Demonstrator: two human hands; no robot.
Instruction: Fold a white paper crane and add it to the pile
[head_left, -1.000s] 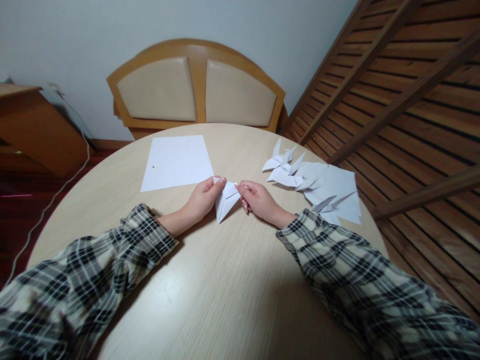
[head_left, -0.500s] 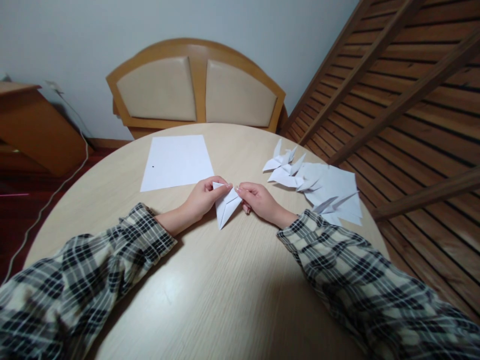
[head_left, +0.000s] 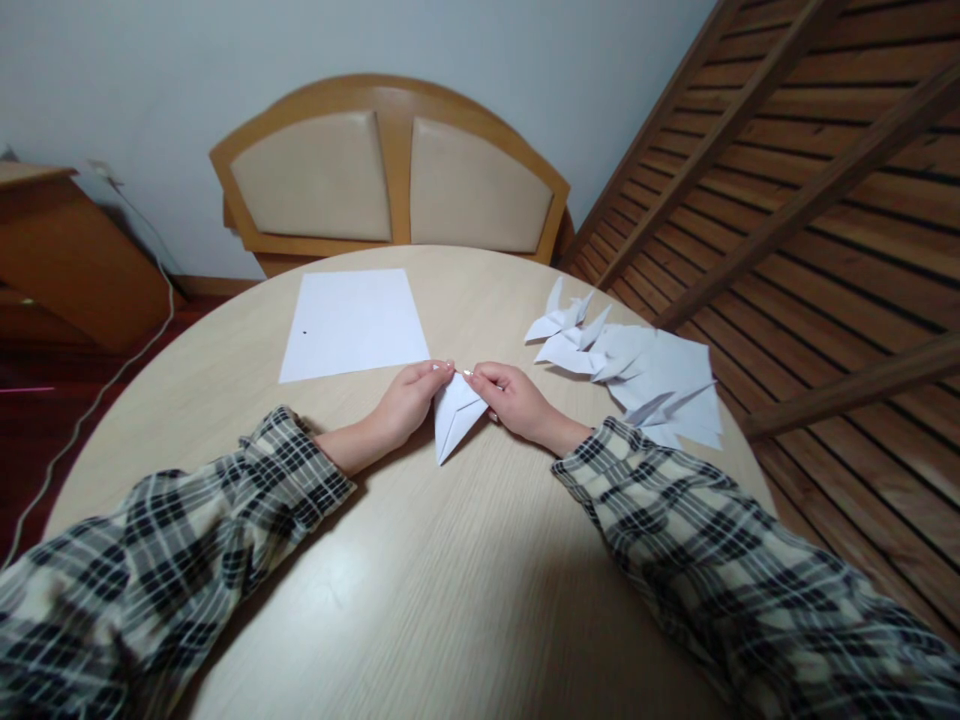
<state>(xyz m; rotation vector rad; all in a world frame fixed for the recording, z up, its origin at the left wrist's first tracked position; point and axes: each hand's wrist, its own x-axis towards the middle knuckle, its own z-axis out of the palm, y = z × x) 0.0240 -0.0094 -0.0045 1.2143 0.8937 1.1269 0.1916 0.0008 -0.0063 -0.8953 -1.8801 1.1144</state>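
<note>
A white folded paper piece (head_left: 454,420), kite-shaped with its point toward me, rests on the round light wooden table (head_left: 420,580). My left hand (head_left: 409,400) pinches its upper left edge with closed fingers. My right hand (head_left: 510,398) pinches the upper right edge, and the fingertips of both hands nearly meet at the top of the paper. Both arms wear plaid sleeves.
A flat white sheet (head_left: 352,322) lies at the far left of the table. A pile of folded paper shapes and sheets (head_left: 637,370) lies at the right edge. A wooden chair (head_left: 390,175) stands behind the table. Slatted wood panels (head_left: 810,200) fill the right side.
My fingertips have come closer together at the top of the folded paper, and the piece now lies slightly lower and flatter on the table.
</note>
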